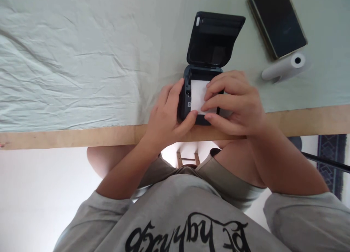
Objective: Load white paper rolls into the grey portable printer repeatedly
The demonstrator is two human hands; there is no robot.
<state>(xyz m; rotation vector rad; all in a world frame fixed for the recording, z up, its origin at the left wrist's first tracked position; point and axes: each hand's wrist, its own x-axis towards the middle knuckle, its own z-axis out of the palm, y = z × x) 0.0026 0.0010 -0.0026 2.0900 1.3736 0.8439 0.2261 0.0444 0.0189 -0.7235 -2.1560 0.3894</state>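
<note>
A small black portable printer (186, 111) sits at the table's front edge, its lid (213, 38) flipped up and leaning back. White paper (197, 93), apparently a roll, lies inside the compartment. My left hand (166, 115) is closed around the printer's left side, the thumb on its front edge by the paper. From the right, my right hand (235, 100) has its bent fingertips on the paper, with the thumb at the front right corner. The fingers partly cover the paper and the printer's right side.
At the back right lies a dark, flat device like a phone or tablet (280, 22). A white paper roll (283, 68) rests on its side just in front of it. A pale green cloth (82, 62) covers the table, with a bare wooden edge (68, 137) along the front.
</note>
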